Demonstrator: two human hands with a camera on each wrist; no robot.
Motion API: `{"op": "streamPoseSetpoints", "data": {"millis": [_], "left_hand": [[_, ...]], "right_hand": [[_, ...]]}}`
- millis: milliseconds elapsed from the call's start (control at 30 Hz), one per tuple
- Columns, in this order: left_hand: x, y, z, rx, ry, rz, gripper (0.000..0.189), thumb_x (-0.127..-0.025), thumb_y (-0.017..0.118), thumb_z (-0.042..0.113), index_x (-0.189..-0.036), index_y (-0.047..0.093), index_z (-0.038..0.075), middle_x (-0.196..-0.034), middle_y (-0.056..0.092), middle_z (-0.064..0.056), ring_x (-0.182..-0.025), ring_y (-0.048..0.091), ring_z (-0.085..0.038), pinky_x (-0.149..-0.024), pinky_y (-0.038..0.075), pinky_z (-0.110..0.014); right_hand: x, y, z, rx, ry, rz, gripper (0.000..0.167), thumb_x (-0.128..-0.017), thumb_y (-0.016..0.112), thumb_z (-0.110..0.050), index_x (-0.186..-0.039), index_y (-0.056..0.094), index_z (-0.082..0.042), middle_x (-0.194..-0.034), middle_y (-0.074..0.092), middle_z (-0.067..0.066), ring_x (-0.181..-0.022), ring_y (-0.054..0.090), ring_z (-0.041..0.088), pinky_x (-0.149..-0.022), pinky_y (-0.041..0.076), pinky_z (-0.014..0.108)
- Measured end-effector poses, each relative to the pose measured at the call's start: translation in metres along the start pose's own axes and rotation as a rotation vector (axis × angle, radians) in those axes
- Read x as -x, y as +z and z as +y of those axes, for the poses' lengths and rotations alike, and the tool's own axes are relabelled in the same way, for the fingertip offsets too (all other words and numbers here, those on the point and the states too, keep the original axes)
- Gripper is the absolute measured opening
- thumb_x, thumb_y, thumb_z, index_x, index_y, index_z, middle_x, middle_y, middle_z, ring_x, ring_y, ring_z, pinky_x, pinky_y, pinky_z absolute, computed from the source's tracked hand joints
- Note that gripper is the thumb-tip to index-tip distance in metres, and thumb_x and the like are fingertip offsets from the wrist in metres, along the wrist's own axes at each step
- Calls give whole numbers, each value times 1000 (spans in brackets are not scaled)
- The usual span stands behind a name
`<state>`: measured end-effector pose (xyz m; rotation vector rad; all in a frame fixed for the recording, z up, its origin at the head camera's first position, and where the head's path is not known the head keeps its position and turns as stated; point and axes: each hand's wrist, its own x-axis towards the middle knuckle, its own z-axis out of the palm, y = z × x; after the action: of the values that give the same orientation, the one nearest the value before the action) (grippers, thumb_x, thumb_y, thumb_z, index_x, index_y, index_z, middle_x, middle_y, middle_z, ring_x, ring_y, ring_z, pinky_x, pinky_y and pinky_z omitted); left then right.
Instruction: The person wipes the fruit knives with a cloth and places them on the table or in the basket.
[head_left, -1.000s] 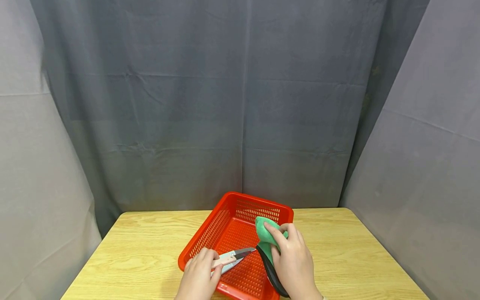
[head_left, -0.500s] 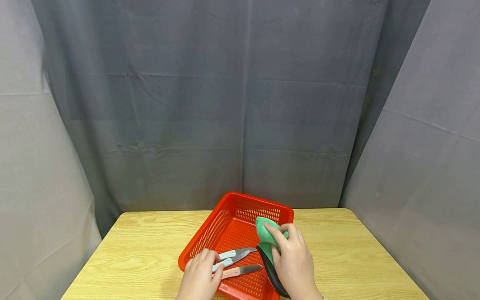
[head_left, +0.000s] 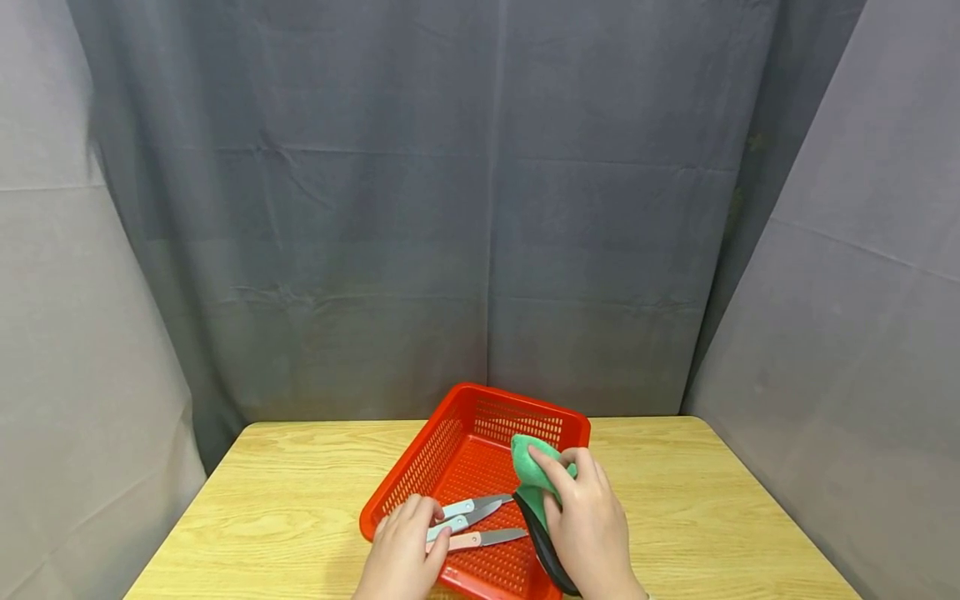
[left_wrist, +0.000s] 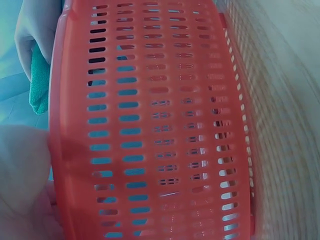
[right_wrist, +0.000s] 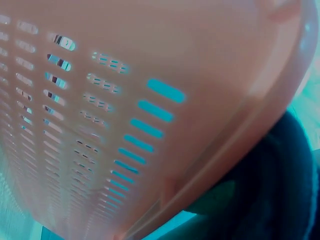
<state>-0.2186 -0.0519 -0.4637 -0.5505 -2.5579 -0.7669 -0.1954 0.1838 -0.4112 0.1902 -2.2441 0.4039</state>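
Observation:
Several knives, two with pale blue-white handles, one pale knife (head_left: 448, 527) and a pink knife (head_left: 465, 542), fan out inside a red perforated basket (head_left: 408, 479). Their blades point right. My left hand (head_left: 405, 542) reaches over the basket's left rim in the head view; handle ends run in behind its fingers and thumb, and I cannot tell if it grips them. In the left wrist view this hand shows beside the rim. My right hand (head_left: 588, 529) pinches a folded green cloth (head_left: 534, 462) over the basket's right side. A long black edge (head_left: 543, 550) curves below the cloth.
A pale wooden table (head_left: 285, 508) carries the basket. Behind it hangs a dark grey curtain (head_left: 360, 208), with lighter cloth panels on both sides. The right wrist view is filled mostly by the basket's wall (right_wrist: 200, 55).
The pink-handled knife, which lay across the pale ones, has swung down to lie below them, its blade now showing. Both hands have stayed almost in place.

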Motion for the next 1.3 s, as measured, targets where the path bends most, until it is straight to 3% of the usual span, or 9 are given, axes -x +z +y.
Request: {"op": "streamPoseSetpoints", "data": {"millis": [633,967,1300], "left_hand": [[-4,-18,11,60,24,128,14,-90,75,14,-95,63,17,-87,56,8,-80,50,-4,-72,46,-30],[-6,-28,7,-38,123,323,28,-81,81,11,-104,65,13,-101,60,3,-95,57,-16,-84,51,-37],[-4,-41,-6,-54,148,344,30,-79,83,9,-104,66,11,-100,61,4,-100,60,-17,-88,51,-39]], "right_hand": [[-5,-8,4,-23,-28,87,63,-69,87,5,-123,76,-25,-102,58,4,-81,58,19,-55,50,32],[-6,-16,15,-28,-24,88,63,-69,85,6,-123,76,-25,-101,59,6,-80,58,18,-53,45,29],[-2,-22,40,-14,-26,98,59,-73,83,3,-125,74,-25,-103,61,6,-75,58,19,-50,41,28]]}}
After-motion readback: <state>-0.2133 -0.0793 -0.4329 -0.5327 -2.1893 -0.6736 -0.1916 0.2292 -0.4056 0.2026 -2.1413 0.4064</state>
